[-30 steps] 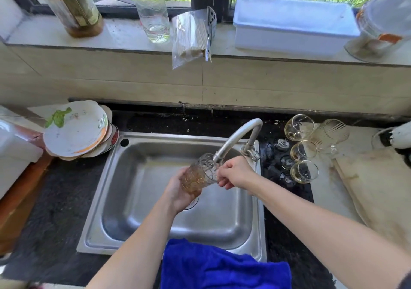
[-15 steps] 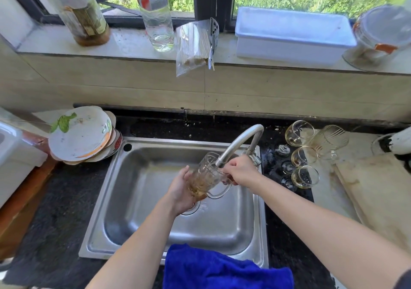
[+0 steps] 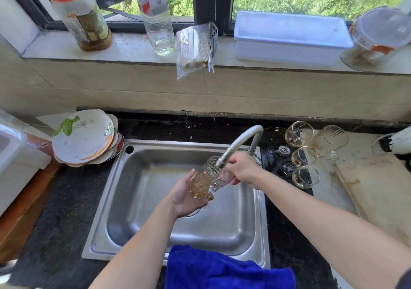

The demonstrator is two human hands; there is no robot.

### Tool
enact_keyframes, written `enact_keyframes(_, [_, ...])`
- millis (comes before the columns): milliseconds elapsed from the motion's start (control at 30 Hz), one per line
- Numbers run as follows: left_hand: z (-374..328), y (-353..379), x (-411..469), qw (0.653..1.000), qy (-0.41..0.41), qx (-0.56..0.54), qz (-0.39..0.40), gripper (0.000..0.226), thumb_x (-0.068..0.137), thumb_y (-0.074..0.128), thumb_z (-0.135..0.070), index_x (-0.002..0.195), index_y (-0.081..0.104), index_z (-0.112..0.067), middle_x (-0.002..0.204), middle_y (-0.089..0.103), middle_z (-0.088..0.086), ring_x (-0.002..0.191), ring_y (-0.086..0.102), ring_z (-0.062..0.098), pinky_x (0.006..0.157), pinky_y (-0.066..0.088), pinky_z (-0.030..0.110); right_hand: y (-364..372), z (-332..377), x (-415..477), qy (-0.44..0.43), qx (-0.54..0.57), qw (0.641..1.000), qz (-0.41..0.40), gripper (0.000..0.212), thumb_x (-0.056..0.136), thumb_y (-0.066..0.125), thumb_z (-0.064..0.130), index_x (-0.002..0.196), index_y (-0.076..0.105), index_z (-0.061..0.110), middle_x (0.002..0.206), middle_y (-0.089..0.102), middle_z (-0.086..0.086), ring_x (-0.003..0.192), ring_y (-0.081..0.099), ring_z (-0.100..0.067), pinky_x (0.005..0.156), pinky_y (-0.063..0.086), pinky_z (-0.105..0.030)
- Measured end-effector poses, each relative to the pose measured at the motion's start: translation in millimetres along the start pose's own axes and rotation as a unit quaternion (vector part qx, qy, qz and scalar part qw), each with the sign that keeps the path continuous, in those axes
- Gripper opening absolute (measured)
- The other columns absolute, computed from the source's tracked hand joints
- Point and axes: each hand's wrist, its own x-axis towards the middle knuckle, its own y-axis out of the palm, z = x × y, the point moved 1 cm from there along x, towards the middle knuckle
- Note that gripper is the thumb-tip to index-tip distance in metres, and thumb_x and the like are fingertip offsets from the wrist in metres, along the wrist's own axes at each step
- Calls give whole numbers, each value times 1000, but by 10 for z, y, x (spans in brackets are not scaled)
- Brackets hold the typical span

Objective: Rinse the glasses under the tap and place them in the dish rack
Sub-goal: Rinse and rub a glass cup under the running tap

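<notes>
Dark counter [image 3: 55,199] runs wide, with the steel sink [image 3: 104,217] sunk into its middle. A worn cutting board [image 3: 378,188] lies at the counter's right end, and a blue cloth [image 3: 222,268] hangs over the sink's near edge. Stacked dirty plates [image 3: 84,137] sit by the sink's back left corner. The tap [image 3: 238,144] arcs in from the back right corner. Three stemmed glasses [image 3: 303,156] and a tipped mug [image 3: 329,141] sit just right of it. Over the basin, the cut-glass mug [image 3: 204,182], brownish inside, is tilted with its mouth at the spout. Left grip [image 3: 182,196] cups its base, fingers curled round; right grip [image 3: 243,168] curls onto its upper end
</notes>
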Motion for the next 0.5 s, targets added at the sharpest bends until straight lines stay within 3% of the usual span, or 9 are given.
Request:
enact_keyframes(100, [17,-29,-35,994,53,-90,44,43,86,50,-33,123,55,-12,119,60,19,97,59,34,78,51,39,44,-69,-27,46,66,997,3,15,92,58,3,79,64,0,75,70,-17,65,73,-25,49,53,-24])
enact_keyframes(200, [54,-42,-37,991,50,-120,33,40,82,51,-30,114,59,-9,108,64,19,88,59,31,62,49,30,64,-99,-81,88,110,990,15,9,89,60,2,85,66,-5,77,73,-20,67,72,-24,46,52,-22])
enact_keyframes(333, [25,-69,-86,998,-6,-55,40,38,85,46,-31,109,65,-7,95,69,17,74,62,32,48,45,25,3,-32,-94,72,31,994,75,7,87,63,8,92,66,4,85,73,-13,67,72,-21,48,50,-23])
enact_keyframes(433, [-5,-47,-73,998,-41,-12,40,50,89,38,-48,107,66,-9,95,69,16,70,64,34,49,45,24,-3,11,-28,28,11,998,52,5,88,70,13,87,65,13,80,67,-5,59,65,-14,49,51,-24])
enact_keyframes(500, [-7,-38,-37,998,-19,-34,46,75,88,30,-69,110,67,-7,106,68,19,82,64,35,62,49,31,17,-2,1,17,12,999,36,12,90,68,12,78,65,10,73,66,-8,62,65,-18,51,54,-24])
